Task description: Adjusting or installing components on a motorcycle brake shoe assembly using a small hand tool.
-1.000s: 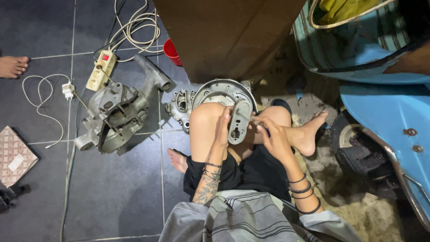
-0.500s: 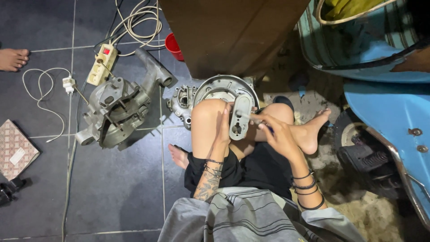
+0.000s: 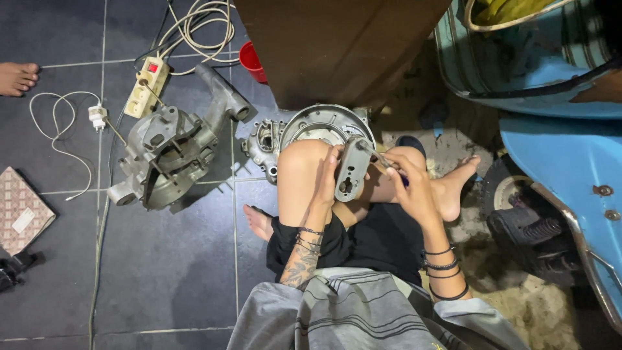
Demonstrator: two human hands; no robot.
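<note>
Hands at centre of the head view, over the person's bent legs on a dark tiled floor (image 3: 162, 272). Left hand (image 3: 326, 178) is closed around the left edge of a small grey metal cover plate (image 3: 352, 170), fingers wrapped along its side, holding it upright against the knee. Right hand (image 3: 408, 188) is closed on a thin tool (image 3: 379, 159), fingers curled tight about the handle; its metal tip touches the upper right edge of the plate. Kind of tool cannot be told.

Plate position: between the two hands, just in front of a round engine casing (image 3: 311, 129) that lies on the floor touching the knee. Further left, well apart from the hands, a larger grey engine block (image 3: 172, 152) lies on the tiles. Beyond it a white power strip (image 3: 148, 86) with coiled white cables (image 3: 201, 23); a red cup (image 3: 251, 59) stands beside a brown cabinet (image 3: 343, 45). Blue scooter body (image 3: 564, 149) fills the right side. Patterned box (image 3: 23, 210) at left edge. Another person's bare foot (image 3: 16, 76) shows at upper left.
</note>
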